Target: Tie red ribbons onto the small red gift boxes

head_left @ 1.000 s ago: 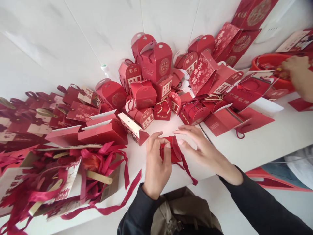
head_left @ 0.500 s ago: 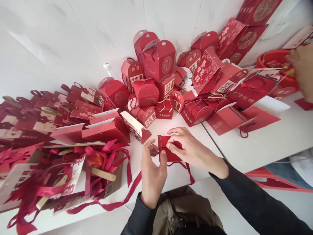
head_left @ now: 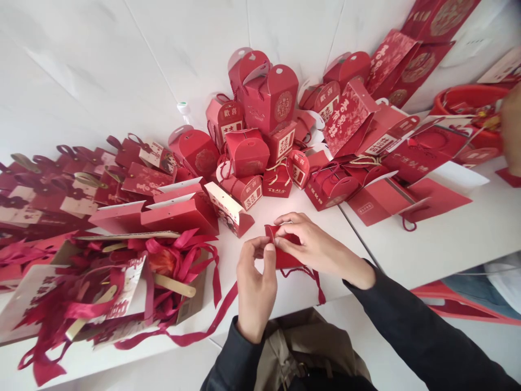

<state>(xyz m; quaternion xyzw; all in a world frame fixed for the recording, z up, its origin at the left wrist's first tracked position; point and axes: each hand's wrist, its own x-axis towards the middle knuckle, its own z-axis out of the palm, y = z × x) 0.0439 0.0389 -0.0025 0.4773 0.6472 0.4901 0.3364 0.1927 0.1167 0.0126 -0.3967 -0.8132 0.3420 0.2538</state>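
A small red gift box (head_left: 290,260) lies on the white table in front of me, with a dark red cord (head_left: 311,276) trailing from its near side. My left hand (head_left: 257,279) pinches the box's left end between thumb and fingers. From the right, my right hand (head_left: 307,241) reaches over the top, its thumb and fingertips closed on the upper edge close to my left fingers. The fingers cover part of the box's top. Just behind it stands a red and cream box (head_left: 228,209).
Many red gift boxes (head_left: 266,103) are piled against the wall. Rows of ribbon-handled boxes (head_left: 69,190) stand at left, behind a carton (head_left: 197,293) full of ribbons. A red basket (head_left: 468,100) stands at right. A seam divides the tabletop.
My left fingers have closed in on the box's left end, and the right hand has shifted slightly left toward them. The view has moved a little.
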